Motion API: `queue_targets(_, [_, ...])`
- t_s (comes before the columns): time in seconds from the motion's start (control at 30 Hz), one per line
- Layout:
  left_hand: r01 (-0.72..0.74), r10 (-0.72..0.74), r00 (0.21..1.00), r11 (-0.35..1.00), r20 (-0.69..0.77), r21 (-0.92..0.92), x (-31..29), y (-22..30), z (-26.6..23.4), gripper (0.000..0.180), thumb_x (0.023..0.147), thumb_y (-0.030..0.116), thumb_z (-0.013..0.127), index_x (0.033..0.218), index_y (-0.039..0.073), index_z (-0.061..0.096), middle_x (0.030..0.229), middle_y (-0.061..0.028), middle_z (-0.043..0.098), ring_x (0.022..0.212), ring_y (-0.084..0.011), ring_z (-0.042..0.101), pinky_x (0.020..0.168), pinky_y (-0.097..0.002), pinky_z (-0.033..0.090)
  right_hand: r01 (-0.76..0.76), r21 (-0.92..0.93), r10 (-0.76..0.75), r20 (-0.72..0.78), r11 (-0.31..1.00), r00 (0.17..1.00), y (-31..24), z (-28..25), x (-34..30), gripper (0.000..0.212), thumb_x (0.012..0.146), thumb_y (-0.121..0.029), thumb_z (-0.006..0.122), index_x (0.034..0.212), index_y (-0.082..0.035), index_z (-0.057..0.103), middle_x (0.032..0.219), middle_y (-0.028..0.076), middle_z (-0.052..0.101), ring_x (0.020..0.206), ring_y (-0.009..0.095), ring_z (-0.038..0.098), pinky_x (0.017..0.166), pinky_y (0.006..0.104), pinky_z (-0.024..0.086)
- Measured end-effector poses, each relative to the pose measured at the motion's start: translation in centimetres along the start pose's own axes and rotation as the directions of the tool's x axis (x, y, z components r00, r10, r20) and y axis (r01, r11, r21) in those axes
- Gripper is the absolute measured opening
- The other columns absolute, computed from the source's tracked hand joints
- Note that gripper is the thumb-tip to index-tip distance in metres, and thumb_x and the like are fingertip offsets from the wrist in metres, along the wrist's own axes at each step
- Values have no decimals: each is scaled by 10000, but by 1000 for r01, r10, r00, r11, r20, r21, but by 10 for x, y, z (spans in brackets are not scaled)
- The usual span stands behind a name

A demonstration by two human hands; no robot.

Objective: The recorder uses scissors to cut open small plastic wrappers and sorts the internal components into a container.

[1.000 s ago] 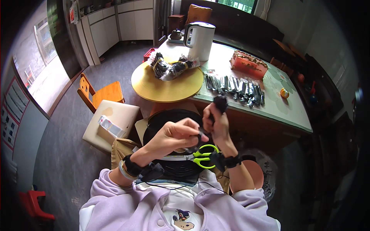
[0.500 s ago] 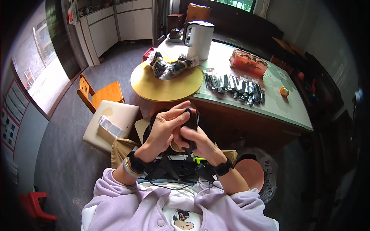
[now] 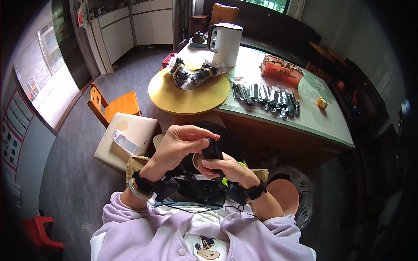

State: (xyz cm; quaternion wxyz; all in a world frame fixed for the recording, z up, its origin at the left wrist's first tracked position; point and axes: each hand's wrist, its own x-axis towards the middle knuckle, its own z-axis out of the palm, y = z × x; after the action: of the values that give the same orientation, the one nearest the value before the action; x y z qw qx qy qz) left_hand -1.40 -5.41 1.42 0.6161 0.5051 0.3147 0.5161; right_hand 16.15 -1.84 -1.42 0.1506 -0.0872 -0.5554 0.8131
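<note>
A slim black object, long and narrow, stands tilted between my two hands above my lap; its exact kind is unclear. My right hand wraps round its lower part, thumb across the front. At its upper end, my left hand pinches with thumb and fingertips. Below my hands is an open box with tan flaps, holding several dark pieces, partly hidden by my wrists. Something bright yellow-green shows beside my right hand.
Ahead, a table bears a row of small black packets, a white kettle, a pink box and a small ball. Bagged black pieces lie on a round yellow board. A cream stool holds clear packets.
Both hands have come down slightly, and the left has moved a little left. The black object's upper end now shows more plainly between them.
</note>
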Motion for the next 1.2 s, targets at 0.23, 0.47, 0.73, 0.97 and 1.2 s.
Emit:
queue_targets(0.23, [-31,33,999,990,-12,141,-3,6,7,245,791,98,668,998,-26,624,976,-136,639,864,-163,622,771,-262,514,-73,-9,72,-62,997,995,1,-4,-4,256,862,-229,513,692,-47,456,594,-6,392,517,84,365,469,230,285])
queue_targets(0.47, [-33,49,994,985,-95,169,-2,-5,2,199,789,52,656,971,-23,628,904,-112,650,822,-148,628,750,-257,513,-35,60,39,-72,998,997,-1,9,-6,214,868,-211,509,754,-32,479,584,-12,381,492,84,351,448,232,286])
queue_targets(0.73, [-94,134,973,973,-187,210,2,-12,4,209,782,43,661,975,-18,613,868,-102,655,782,-130,629,684,-217,510,-195,167,206,-49,966,977,12,-18,-4,158,864,-185,512,854,-33,472,576,-34,412,462,120,454,415,313,365])
queue_targets(0.97, [191,-189,980,981,-69,25,4,-28,-23,269,830,160,637,1029,-16,592,922,-86,632,797,-134,631,735,-256,518,-69,-996,-526,-92,63,846,35,-15,-5,128,801,-140,560,820,-42,480,574,28,494,471,176,549,398,319,384])
queue_targets(1.2, [504,-507,862,861,-18,-69,11,-43,-30,277,834,158,631,1023,-42,600,855,-93,628,679,-114,625,620,-245,542,-364,-805,-454,-134,-468,881,32,-9,-1,293,779,-322,607,755,-53,493,627,80,545,554,185,607,435,296,453])
